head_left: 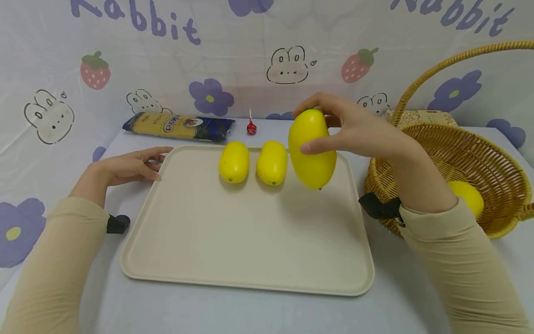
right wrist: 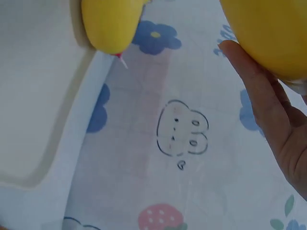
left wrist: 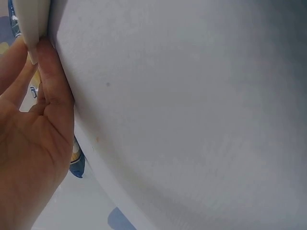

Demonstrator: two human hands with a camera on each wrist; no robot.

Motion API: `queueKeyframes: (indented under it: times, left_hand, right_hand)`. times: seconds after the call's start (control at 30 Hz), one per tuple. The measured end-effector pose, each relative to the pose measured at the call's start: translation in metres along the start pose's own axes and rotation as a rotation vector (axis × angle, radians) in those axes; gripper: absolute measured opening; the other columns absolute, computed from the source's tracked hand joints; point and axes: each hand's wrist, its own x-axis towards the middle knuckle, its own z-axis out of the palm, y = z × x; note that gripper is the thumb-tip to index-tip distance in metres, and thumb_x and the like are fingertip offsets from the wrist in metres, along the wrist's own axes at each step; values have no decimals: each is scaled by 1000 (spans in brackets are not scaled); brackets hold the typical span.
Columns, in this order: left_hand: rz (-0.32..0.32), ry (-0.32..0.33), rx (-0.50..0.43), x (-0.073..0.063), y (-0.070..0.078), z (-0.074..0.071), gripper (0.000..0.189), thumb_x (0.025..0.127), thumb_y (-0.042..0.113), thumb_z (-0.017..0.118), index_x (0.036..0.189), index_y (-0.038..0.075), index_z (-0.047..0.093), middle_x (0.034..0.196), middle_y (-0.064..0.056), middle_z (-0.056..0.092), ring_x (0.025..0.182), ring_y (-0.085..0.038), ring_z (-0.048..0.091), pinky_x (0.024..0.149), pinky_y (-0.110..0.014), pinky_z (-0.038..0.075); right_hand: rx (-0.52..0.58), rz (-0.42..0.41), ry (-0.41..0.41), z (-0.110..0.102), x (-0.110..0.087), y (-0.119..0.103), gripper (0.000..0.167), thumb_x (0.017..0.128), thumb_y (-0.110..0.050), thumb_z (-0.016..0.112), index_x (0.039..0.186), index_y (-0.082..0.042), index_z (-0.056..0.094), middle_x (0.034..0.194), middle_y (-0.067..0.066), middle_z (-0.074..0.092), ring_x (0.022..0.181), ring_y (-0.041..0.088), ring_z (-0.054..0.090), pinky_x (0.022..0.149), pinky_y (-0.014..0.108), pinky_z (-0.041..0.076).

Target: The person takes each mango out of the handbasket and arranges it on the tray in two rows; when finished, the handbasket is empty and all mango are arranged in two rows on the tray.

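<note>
In the head view, my right hand (head_left: pixel 365 130) grips a smooth, mango-like yellow fruit (head_left: pixel 314 169) above the far right part of a cream tray (head_left: pixel 246 236), thumb on the near side and fingers behind. Two similar yellow fruits, the left one (head_left: pixel 234 162) and the right one (head_left: pixel 272 163), lie side by side along the tray's far edge. My left hand (head_left: pixel 127 167) is at the tray's far left corner. The left wrist view has its thumb and fingers pinching the tray rim (left wrist: pixel 31 24). Another yellow fruit (head_left: pixel 467 197) lies in the wicker basket (head_left: pixel 429 139), partly hidden by my right arm.
The basket, with its tall arched handle (head_left: pixel 421 83), stands right of the tray. Behind the tray lie a blue and yellow packet (head_left: pixel 179 126) and a red lollipop (head_left: pixel 251 128). A grainy packet (head_left: pixel 421 118) sits behind the basket. A printed cloth (head_left: pixel 250 65) hangs at the back.
</note>
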Motion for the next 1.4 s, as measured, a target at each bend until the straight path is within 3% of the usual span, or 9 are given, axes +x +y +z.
queueKeyframes:
  times: [0.33, 0.6, 0.93, 1.23, 1.4]
  left_hand:
    - [-2, -5, -4, -2, 1, 0, 90, 90, 9, 65, 160, 25, 11, 155, -12, 18, 127, -20, 39, 107, -35, 38]
    - [-3, 5, 4, -2, 2, 0, 89, 90, 8, 64, 160, 26, 12, 153, -11, 19, 126, -21, 39, 110, -39, 35]
    - [-5, -4, -11, -1, 2, 1, 88, 91, 7, 62, 160, 26, 10, 157, -13, 16, 132, -24, 35, 112, -42, 34]
    - [-4, -12, 12, 0, 0, -1, 90, 92, 7, 62, 160, 26, 8, 157, -12, 16, 124, -16, 41, 98, -25, 42]
    - [-2, -9, 8, 1, -1, -1, 89, 91, 7, 63, 160, 26, 9, 156, -11, 17, 122, -14, 42, 97, -25, 43]
  right_hand:
    - [94, 39, -28, 34, 20, 0, 52, 85, -26, 76, 130, -22, 51, 130, 2, 53, 110, 27, 59, 91, 39, 53]
    - [162, 102, -76, 60, 30, -2, 48, 85, -35, 75, 127, -28, 52, 122, 3, 54, 102, 27, 62, 83, 37, 55]
    - [234, 169, -125, 91, 37, -4, 50, 83, -42, 75, 124, -25, 51, 118, 7, 54, 97, 25, 62, 73, 35, 57]
    - [274, 235, -176, 114, 43, -7, 51, 80, -47, 77, 121, -30, 52, 117, 5, 53, 97, 23, 63, 68, 35, 57]
    - [330, 242, -204, 125, 47, -10, 49, 82, -43, 77, 123, -32, 53, 118, 6, 57, 98, 23, 63, 68, 36, 57]
